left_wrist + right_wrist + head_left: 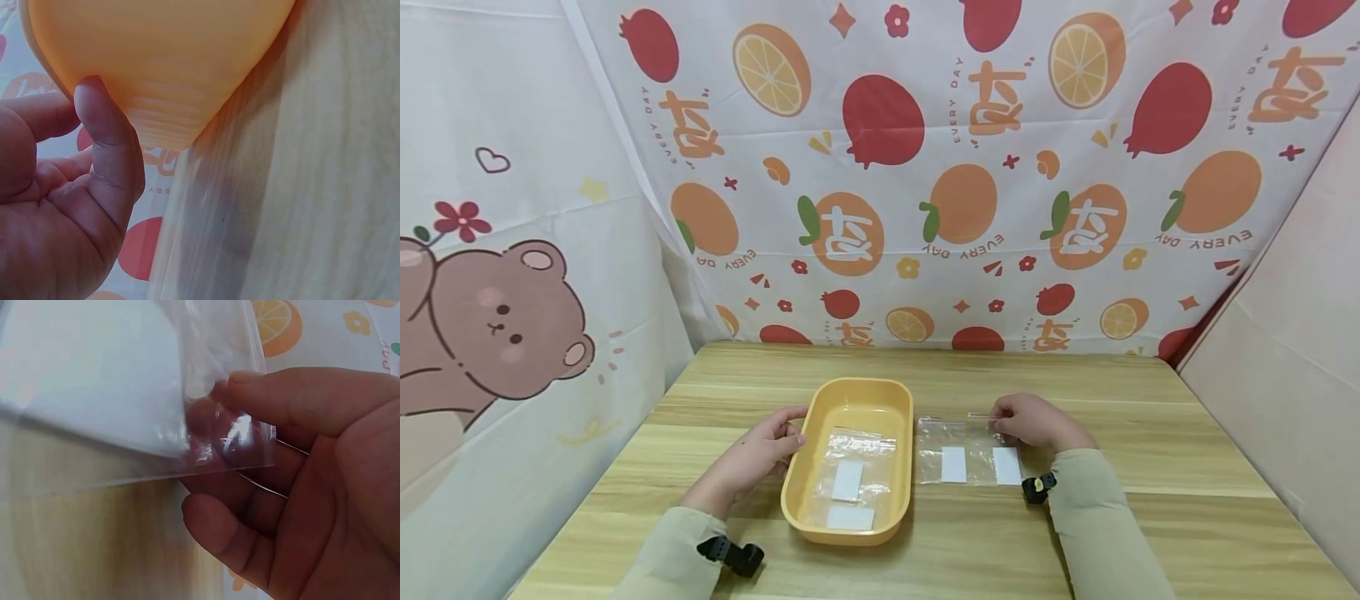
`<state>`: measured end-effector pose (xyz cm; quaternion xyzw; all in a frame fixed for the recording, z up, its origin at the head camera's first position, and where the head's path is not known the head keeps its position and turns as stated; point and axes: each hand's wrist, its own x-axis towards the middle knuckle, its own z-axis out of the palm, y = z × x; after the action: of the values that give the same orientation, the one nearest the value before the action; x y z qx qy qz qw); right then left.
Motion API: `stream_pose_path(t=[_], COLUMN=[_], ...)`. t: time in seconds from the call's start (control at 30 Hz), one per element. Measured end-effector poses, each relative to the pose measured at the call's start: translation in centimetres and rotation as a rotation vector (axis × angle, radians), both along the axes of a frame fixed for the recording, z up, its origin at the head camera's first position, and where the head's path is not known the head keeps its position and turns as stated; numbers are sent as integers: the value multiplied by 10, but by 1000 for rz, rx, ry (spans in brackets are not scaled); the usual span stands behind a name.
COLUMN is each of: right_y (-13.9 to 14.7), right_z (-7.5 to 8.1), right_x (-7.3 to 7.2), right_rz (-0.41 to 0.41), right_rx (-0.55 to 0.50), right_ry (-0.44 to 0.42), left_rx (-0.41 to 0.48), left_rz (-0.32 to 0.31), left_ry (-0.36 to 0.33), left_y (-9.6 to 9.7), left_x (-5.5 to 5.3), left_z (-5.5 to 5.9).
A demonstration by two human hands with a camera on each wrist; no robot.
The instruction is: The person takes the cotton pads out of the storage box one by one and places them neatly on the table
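Note:
A yellow plastic tray [865, 395] stands on the table, longer front to back. My left hand [763, 458] pinches its left rim, and the thumb [103, 125] presses the wall in the left wrist view. Clear zip bags with white rectangles, one rectangle [847, 481] behind another [850, 517], lie inside the tray. Right of it, my right hand [1036, 422] pinches the corner of a clear zip bag [981, 467] between thumb [275, 397] and fingers. That bag has a white rectangle [1007, 466]. Another clear bag [929, 458] lies between it and the tray.
The wood-grain table [985, 550] ends at a fruit-print curtain [880, 275] behind. A bear-print curtain [497, 317] hangs at the left and a pale one [1285, 333] at the right. Black wrist straps with cameras [743, 557] sit on both sleeves.

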<state>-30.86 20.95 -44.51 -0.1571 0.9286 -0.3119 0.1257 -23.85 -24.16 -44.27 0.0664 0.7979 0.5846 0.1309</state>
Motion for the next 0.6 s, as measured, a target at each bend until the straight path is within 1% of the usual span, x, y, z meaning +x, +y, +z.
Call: stream_pose_path(t=[0.2, 0.37, 0.6], right_y=[-1, -1, 0], right_z=[-2, -1, -1], right_x=[-2, -2, -4], right_rz=[-25, -31, -31], right_rx=[39, 39, 33], right_ry=[55, 60, 91], left_rx=[-2, -5, 3], left_rz=[6, 5, 2], left_ry=[-4, -4, -6], left_y=[-1, -1, -1], left_x=[-1, -2, -3], left_z=[-2, -1, 0])
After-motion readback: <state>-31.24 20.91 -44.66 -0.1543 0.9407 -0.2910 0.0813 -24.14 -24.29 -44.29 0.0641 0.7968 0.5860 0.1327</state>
